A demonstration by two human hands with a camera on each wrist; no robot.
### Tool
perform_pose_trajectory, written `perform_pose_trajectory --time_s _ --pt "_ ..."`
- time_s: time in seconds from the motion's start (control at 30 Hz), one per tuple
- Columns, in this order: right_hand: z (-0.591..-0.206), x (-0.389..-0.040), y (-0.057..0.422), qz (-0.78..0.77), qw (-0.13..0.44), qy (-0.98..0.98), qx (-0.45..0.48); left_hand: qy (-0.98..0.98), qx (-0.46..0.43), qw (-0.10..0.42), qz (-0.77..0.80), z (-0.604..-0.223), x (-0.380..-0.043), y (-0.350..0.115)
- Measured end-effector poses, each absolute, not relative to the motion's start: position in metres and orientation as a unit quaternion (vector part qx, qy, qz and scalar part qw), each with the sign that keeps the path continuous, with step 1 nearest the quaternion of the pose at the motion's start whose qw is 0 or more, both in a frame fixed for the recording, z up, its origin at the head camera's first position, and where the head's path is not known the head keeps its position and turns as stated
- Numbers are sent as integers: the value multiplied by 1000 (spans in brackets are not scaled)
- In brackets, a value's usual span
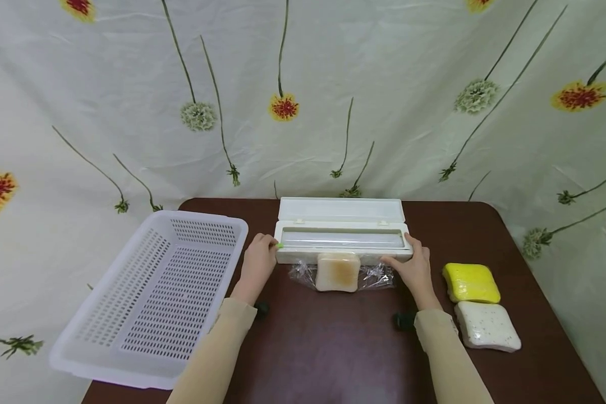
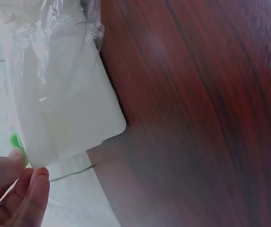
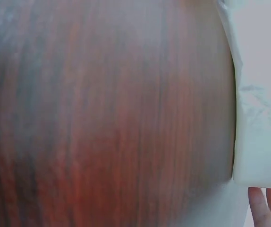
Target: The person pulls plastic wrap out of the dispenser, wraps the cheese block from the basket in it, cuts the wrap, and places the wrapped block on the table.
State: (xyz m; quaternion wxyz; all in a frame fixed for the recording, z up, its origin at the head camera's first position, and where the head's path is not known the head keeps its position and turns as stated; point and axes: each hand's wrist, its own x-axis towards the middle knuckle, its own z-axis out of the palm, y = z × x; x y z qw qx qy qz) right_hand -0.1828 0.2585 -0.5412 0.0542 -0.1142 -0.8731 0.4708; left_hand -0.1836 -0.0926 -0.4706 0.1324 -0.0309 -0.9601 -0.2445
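A white cling film dispenser [image 1: 340, 258] lies across the far part of the table, its lid [image 1: 341, 210] raised behind the film roll [image 1: 343, 239]. At its left end, my left hand [image 1: 260, 261] pinches a small green slider tab [image 2: 15, 141] between thumb and fingers. My right hand [image 1: 416, 266] grips the opposite end, thumb along the front and fingers at the side. Against the dispenser's front sits a slice of toast bread [image 1: 337, 273], with crumpled clear film [image 1: 377, 276] spreading out on both sides. In the right wrist view only some right fingertips [image 3: 257, 203] show.
To the left stands a white perforated plastic basket [image 1: 240, 225]. On the right lie a yellow wrapped slice [image 1: 471, 283] and, nearer, a white speckled wrapped slice [image 1: 487, 325]. A flowered curtain [image 1: 394, 84] hangs right behind the dark brown table [image 1: 333, 359].
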Motion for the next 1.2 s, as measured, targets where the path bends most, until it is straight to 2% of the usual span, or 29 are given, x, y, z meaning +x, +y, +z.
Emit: perform_pose_trajectory --time_s 0.13,0.4,0.47,0.77,1.03,1.2 --pt "-540 -180 258 463 56 -878 -108 -952 -6 126 -279 -471 -178 -89" --pt "-540 -174 251 467 87 -874 -100 -895 90 174 -400 -489 -160 -77" --pt "-540 -173 250 463 109 -873 -106 -882 105 168 -428 -496 -156 -73" --pt "-544 -164 242 436 195 -874 -88 -854 134 65 -499 -520 -158 -61" --pt "-550 -156 237 391 327 -860 18 -836 136 70 -527 -532 -162 -57" --pt "-550 -153 235 373 340 -861 68 -838 126 76 -526 -534 -164 -56"
